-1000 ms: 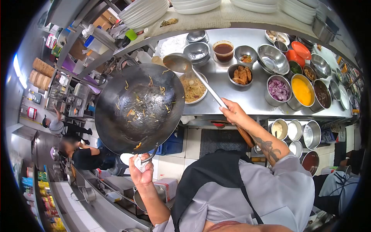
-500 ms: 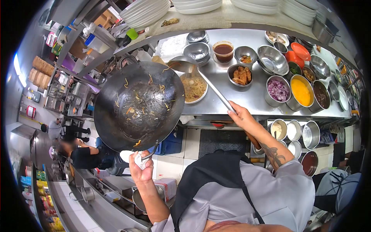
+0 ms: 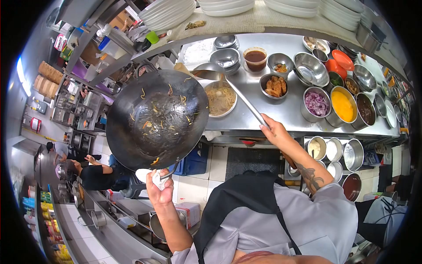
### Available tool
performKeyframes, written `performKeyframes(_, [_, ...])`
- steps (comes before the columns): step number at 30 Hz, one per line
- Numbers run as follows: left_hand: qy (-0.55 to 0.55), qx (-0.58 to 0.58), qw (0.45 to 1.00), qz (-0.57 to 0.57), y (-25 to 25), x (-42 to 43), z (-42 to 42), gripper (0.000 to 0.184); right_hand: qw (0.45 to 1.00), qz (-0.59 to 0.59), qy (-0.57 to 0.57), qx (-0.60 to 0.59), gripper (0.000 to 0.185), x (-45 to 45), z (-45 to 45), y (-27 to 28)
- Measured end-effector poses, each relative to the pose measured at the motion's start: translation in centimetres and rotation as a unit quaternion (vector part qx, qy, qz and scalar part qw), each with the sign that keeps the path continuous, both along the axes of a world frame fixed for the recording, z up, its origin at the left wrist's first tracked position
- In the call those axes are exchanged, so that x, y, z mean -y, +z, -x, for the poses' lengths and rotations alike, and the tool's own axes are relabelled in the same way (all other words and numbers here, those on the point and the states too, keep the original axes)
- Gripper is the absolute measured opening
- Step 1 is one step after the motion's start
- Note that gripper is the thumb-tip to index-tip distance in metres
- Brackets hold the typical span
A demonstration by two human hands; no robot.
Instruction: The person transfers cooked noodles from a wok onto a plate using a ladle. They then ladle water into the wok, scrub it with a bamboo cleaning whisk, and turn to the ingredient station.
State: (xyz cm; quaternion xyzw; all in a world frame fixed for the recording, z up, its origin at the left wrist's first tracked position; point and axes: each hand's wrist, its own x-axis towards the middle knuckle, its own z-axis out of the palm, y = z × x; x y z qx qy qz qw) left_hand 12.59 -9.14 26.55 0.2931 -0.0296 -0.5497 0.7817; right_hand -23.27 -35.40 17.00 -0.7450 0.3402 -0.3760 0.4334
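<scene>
My left hand (image 3: 160,188) is closed around the handle of a large dark wok (image 3: 154,127), with a white cloth (image 3: 159,179) between palm and metal. The wok is tilted, and scattered noodle strands and vegetable bits cling to its oily inside. My right hand (image 3: 274,130) grips the long handle of a steel ladle (image 3: 247,102). The ladle's bowl hangs over a white plate of noodles (image 3: 221,100) on the steel counter, beside the wok's right rim. Part of the plate is hidden by the ladle and wok.
On the counter (image 3: 259,115) stand a tub of brown sauce (image 3: 255,59), a bowl of fried pieces (image 3: 274,86), chopped onion (image 3: 316,104) and yellow liquid (image 3: 343,108) in steel pots. A shelf with stacked white plates (image 3: 227,7) runs overhead. Another person (image 3: 96,176) is at left.
The wok and ladle have barely shifted; both hands keep their hold. At the left, the person in black has moved an arm.
</scene>
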Motion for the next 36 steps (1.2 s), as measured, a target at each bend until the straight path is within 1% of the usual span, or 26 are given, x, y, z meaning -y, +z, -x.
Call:
performKeyframes(3, [0.010,-0.003,1.000,-0.005,0.2,0.0,0.2,0.013,0.998,-0.021,-0.017,-0.048,0.047,-0.3,-0.1,1.6])
performKeyframes(5, [0.009,-0.008,1.000,0.010,-0.1,-0.3,0.3,0.013,0.999,0.013,-0.020,-0.022,0.048,0.2,0.0,0.3])
performKeyframes(6, [0.009,-0.010,1.000,0.018,-0.3,-0.5,0.3,0.013,0.999,0.030,-0.021,-0.009,0.049,0.1,-0.2,0.7])
performKeyframes(9, [0.035,-0.046,0.998,0.019,-0.3,-1.3,0.7,0.018,0.982,-0.161,0.062,0.077,0.051,-0.7,-0.3,3.2])
performKeyframes(12, [0.073,-0.006,0.997,0.002,-1.4,-2.6,0.9,0.016,0.936,-0.288,0.139,0.150,0.053,-1.4,-1.5,5.4])
performKeyframes(15, [0.107,-0.028,0.994,-0.005,-1.7,-4.4,1.8,0.017,0.929,-0.277,0.216,0.117,0.053,-1.9,-4.1,5.4])
performKeyframes(16, [0.109,-0.013,0.994,-0.001,-2.4,-5.4,1.7,0.014,0.925,-0.267,0.248,0.105,0.051,-2.2,-5.2,5.8])
performKeyframes(17, [0.122,-0.030,0.992,0.003,-2.6,-6.4,2.0,0.015,0.915,-0.267,0.290,0.086,0.050,-2.2,-5.7,6.6])
performKeyframes(18, [0.135,-0.046,0.990,0.006,-2.5,-7.3,2.6,0.015,0.935,-0.165,0.299,0.094,0.050,-2.2,-7.5,4.6])
performKeyframes(19, [0.151,-0.063,0.986,0.011,-2.6,-8.3,3.0,0.015,0.944,-0.062,0.307,0.101,0.049,-2.5,-9.2,3.9])
performKeyframes(20, [0.173,-0.045,0.984,0.003,-3.3,-9.5,3.1,0.017,0.934,-0.096,0.343,0.015,0.049,-2.4,-9.3,3.7])
performKeyframes(21, [0.168,-0.044,0.985,0.017,-3.8,-10.7,3.2,0.017,0.936,-0.018,0.349,0.026,0.048,-2.9,-10.8,3.2])
performKeyframes(23, [0.183,-0.037,0.981,0.051,-5.1,-13.1,4.3,0.017,0.916,0.004,0.401,-0.008,0.047,-3.3,-12.7,3.5])
performKeyframes(25, [0.290,-0.012,0.957,0.031,-5.1,-14.3,6.4,0.014,0.895,-0.009,0.437,-0.085,0.048,-3.4,-15.3,2.1])
performKeyframes(26, [0.323,-0.014,0.946,0.032,-5.0,-14.9,7.5,0.013,0.881,-0.008,0.457,-0.123,0.048,-3.8,-16.6,1.6])
performKeyframes(27, [0.357,-0.016,0.933,0.034,-5.2,-15.8,8.5,0.012,0.879,-0.010,0.462,-0.118,0.046,-4.8,-18.0,1.7])
performKeyframes(28, [0.403,-0.011,0.915,0.015,-5.0,-16.6,9.7,0.011,0.870,-0.025,0.487,-0.073,0.046,-5.5,-19.6,0.4])
performKeyframes(30, [0.466,-0.028,0.883,-0.043,-4.4,-15.8,10.2,0.008,0.858,-0.057,0.507,-0.067,0.046,-4.8,-23.1,-1.3])
performKeyframes(31, [0.492,-0.037,0.869,-0.042,-4.4,-16.2,10.5,0.010,0.853,-0.057,0.509,-0.103,0.046,-5.2,-24.9,-1.0])
performKeyframes(32, [0.516,-0.045,0.854,-0.046,-4.9,-15.8,10.7,0.012,0.835,-0.068,0.534,-0.117,0.045,-5.0,-26.7,-0.6])
performKeyframes(33, [0.537,-0.051,0.840,-0.050,-5.5,-15.0,10.9,0.013,0.831,-0.019,0.551,-0.072,0.044,-4.5,-28.5,-2.4])
performKeyframes(34, [0.551,-0.063,0.831,-0.046,-5.9,-14.5,11.1,0.012,0.815,-0.043,0.574,-0.068,0.043,-4.7,-30.0,-2.2])
performKeyframes(35, [0.564,-0.075,0.821,-0.040,-6.3,-14.1,11.1,0.012,0.799,-0.043,0.597,-0.057,0.043,-4.4,-31.6,-2.5])
performKeyframes(36, [0.579,-0.081,0.809,-0.053,-4.6,-11.8,11.2,0.011,0.783,-0.044,0.619,-0.046,0.044,-4.1,-33.2,-2.6])
